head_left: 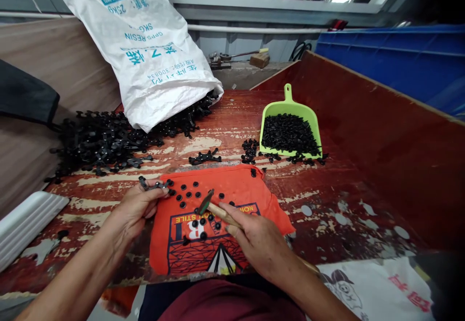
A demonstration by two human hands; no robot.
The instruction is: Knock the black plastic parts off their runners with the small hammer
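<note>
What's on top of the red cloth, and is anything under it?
Small black round pieces lie scattered on the red cloth; the right hand holds a wooden-handled tool over it. Anything between cloth and tabletop is covered, so I can't tell.

Two bare forearms reaching forward from below, left hand (pixel 140 202) pinching with thumb over bent fingers, right hand (pixel 254 236) in closed grip, knuckles upward, thumb pointing inward
</note>
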